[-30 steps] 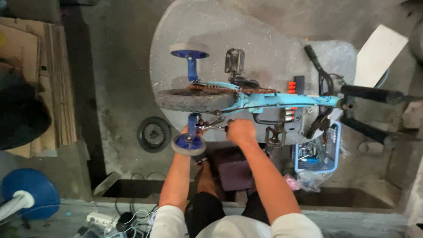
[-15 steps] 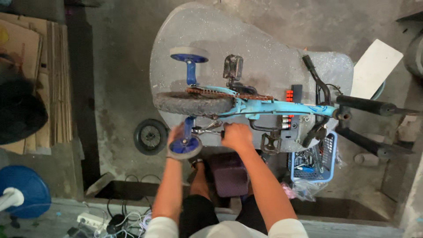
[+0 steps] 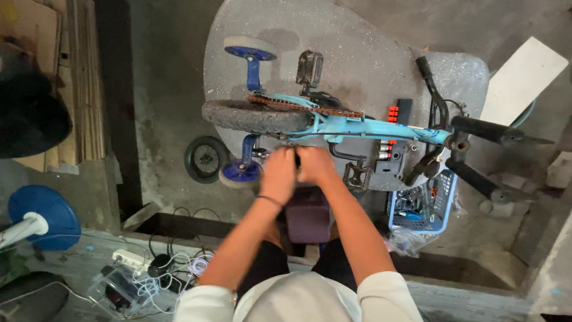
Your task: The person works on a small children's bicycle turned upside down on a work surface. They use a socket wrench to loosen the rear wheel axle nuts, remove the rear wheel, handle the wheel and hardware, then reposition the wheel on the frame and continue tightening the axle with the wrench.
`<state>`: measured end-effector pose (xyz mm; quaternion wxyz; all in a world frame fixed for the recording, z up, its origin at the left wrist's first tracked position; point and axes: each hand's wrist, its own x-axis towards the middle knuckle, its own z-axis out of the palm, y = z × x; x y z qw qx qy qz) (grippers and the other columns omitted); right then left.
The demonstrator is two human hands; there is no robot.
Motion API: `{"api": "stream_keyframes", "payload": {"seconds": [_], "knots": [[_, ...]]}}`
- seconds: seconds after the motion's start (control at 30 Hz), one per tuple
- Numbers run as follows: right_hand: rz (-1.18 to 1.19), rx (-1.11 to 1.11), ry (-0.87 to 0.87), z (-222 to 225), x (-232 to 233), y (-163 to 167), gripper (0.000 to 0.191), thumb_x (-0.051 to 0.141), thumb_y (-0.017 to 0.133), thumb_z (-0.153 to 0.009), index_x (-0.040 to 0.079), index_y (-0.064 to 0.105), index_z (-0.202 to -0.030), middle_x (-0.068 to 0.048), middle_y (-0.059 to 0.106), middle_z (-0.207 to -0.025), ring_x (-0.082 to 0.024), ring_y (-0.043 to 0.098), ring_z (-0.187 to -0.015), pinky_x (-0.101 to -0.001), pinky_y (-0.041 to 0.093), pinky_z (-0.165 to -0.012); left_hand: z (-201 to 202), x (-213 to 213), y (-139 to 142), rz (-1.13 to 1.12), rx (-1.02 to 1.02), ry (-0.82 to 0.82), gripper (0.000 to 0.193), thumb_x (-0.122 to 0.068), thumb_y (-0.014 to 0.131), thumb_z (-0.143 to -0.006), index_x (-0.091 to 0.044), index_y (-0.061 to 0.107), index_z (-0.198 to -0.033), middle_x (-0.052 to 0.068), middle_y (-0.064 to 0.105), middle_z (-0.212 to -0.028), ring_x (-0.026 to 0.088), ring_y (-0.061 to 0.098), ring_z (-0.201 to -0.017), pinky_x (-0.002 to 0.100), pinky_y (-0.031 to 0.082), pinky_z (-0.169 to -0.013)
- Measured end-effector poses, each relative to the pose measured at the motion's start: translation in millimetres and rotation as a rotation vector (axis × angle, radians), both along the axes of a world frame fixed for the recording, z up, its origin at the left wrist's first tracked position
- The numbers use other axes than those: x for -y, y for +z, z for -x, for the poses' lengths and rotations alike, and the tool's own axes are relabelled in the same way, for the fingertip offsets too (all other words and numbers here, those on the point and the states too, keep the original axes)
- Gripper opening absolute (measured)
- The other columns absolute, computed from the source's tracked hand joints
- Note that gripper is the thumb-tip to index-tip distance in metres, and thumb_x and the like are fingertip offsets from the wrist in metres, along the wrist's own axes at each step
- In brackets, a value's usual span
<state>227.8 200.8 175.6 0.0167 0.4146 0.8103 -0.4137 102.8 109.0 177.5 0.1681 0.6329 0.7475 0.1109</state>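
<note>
Our left hand (image 3: 277,173) and right hand (image 3: 314,164) meet at the blue bicycle (image 3: 357,126) frame, beside its rear tyre (image 3: 256,117).

Small blue bicycle (image 3: 357,126) — upside down on grey slab, rusty chain.

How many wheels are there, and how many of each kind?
Big bike tyre: 1
Small training wheels with blue hubs: 2
Loose black wheel on the floor: 1
Total: 4
Both hands, left hand and right hand, are together at the blue bike frame beside the big tyre.
</note>
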Motion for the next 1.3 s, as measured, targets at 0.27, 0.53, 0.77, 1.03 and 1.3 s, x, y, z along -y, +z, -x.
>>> {"api": "stream_keyframes", "payload": {"seconds": [0.27,0.53,0.77,1.03,1.3], "knots": [[-0.104,0.151,0.1,-9,13,-21,0.044,0.038,0.061,-0.082,-0.001,0.066,-0.101,-0.028,0.071,-0.095,-0.048,0.07,-0.081,-0.0558,0.056,-0.074,-9,-5,-43,-0.215,0.318,0.075,0.034,-0.02,0.067,-0.081,-0.001,0.061,-0.108,0.021,0.067,-0.101,0.041,0.064,-0.095,0.05,0.051,-0.086],[-0.017,0.255,-0.051,7,30,-53,0.042,0.036,0.049,-0.092,0.004,0.074,-0.097,-0.032,0.07,-0.093,-0.053,0.068,-0.086,-0.0591,0.055,-0.081,8,-2,-69,-0.151,0.073,-0.102,0.016,-0.021,0.061,-0.088,-0.01,0.071,-0.082,0.011,0.072,-0.084,0.031,0.068,-0.081,0.048,0.053,-0.08],[-0.078,0.183,0.088,2,20,-28,0.039,0.043,0.058,-0.091,0.006,0.072,-0.09,-0.025,0.073,-0.086,-0.048,0.07,-0.079,-0.0552,0.057,-0.079,16,27,2,-0.197,0.159,0.021,0.023,-0.012,0.058,-0.085,-0.004,0.066,-0.105,0.013,0.067,-0.101,0.033,0.065,-0.099,0.044,0.052,-0.091],[-0.059,0.268,0.17,-7,-1,-41,0.037,0.035,0.072,-0.075,0.006,0.072,-0.097,-0.024,0.073,-0.088,-0.046,0.071,-0.083,-0.0549,0.057,-0.077,164,-56,102,-0.329,-0.097,-0.238,0.067,-0.016,0.076,-0.06,0.0,0.064,-0.123,0.019,0.067,-0.12,0.037,0.062,-0.115,0.054,0.045,-0.104],[-0.135,0.54,-0.004,8,20,-62,0.021,0.024,0.064,-0.078,0.01,0.077,-0.088,-0.016,0.075,-0.095,-0.034,0.074,-0.088,-0.0451,0.06,-0.076,209,-96,49,0.006,0.071,-0.244,0.05,-0.016,0.086,-0.061,-0.013,0.07,-0.108,0.015,0.07,-0.094,0.038,0.067,-0.093,0.048,0.054,-0.082]]}}
